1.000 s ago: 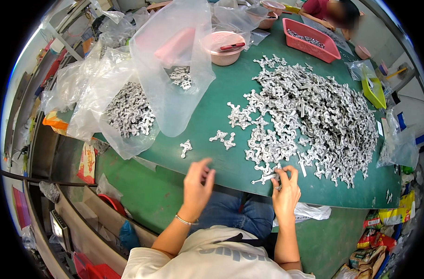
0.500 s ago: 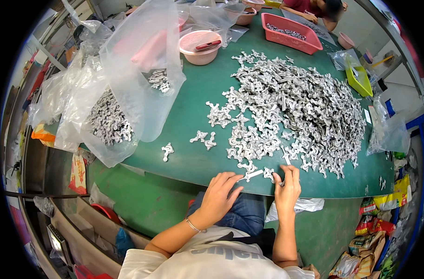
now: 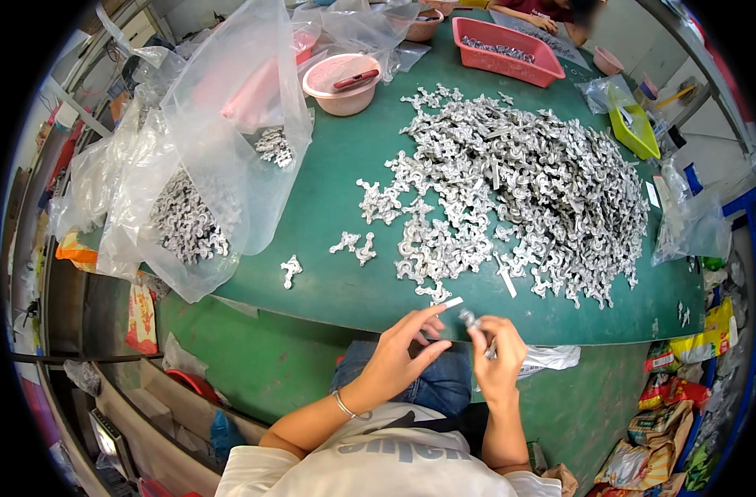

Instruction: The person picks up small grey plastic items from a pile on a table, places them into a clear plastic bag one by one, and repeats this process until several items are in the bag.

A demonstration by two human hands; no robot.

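Left hand [image 3: 407, 341]: positioned at the near edge of the green table [image 3: 336, 186], thumb and fingers spread apart with a gap between them. A white strip [image 3: 453, 303] lies at the index fingertip; whether the two touch, cannot tell. A bracelet [image 3: 343, 404] encircles the left wrist.

Right hand [image 3: 499, 356]: positioned just beside the left hand, thumb and fingers pinched together on a grey metal part [image 3: 467, 317]. The part projects from the fingertips toward the left hand; its outline is blurred.

Main pile [image 3: 552, 190]: grey metal parts of branched shape, heaped on the table beyond the right hand and spreading toward the left. A second strip [image 3: 507, 277] lies at the pile's near side.

Loose parts: one single part [image 3: 291, 272] lies left of the pile, near the table edge; a pair [image 3: 364, 249] lies between it and the pile.

Surroundings: a clear bag [image 3: 266, 199] stands at the left, with similar parts visible through it. A pink bowl [image 3: 345, 103] beside the bag carries a red phone [image 3: 356, 79]. A red tray [image 3: 506, 68] containing metal pieces stands beyond the pile; a yellow-green tray [image 3: 635, 137] stands at the right. A co-worker's hand [image 3: 543, 23] shows at the far side
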